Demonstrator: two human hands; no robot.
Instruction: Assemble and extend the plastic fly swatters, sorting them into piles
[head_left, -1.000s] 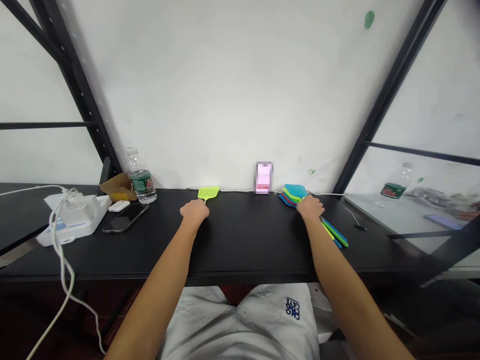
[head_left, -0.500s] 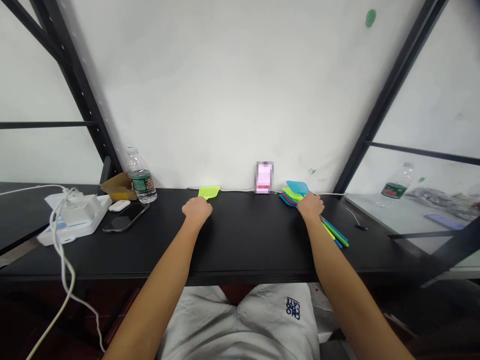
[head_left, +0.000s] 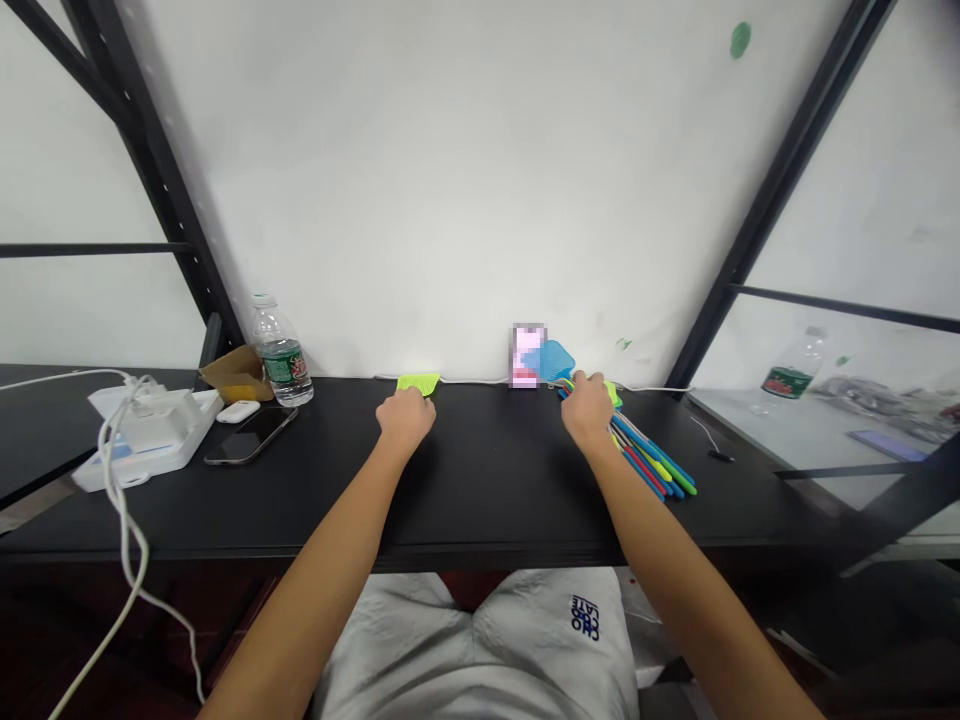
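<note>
Through the head view I have both bare hands out over the black desk [head_left: 495, 480], backs upward. The right hand [head_left: 587, 408] has its fingers curled in, apparently closed around the neck of a blue swatter [head_left: 556, 360]; the contact itself is hidden from me. Its thin head is raised at the far side, close to the wall [head_left: 465, 200] and partly in front of an upright phone [head_left: 525, 352].

More swatters lie in a pile beneath and beside that hand, their coloured handles [head_left: 660, 465] fanned out toward the near right.

The left hand [head_left: 406, 420] is at the near edge of a yellow-green swatter [head_left: 418, 382], whose head lies at the far edge of the desk. Its fingertips are out of my sight, so I can't tell whether they are clamped on the handle or only resting there.

I judge these to be light plastic: heads thin and bendy, handles slim, stiffer and perhaps a bit slippery. I'd pinch where handle meets head, since holding the mesh would let it flex, and I'd expect stacked heads to slide or snag on each other. Nothing about them seems fragile. A water bottle [head_left: 283, 365] stands at the far left.
</note>
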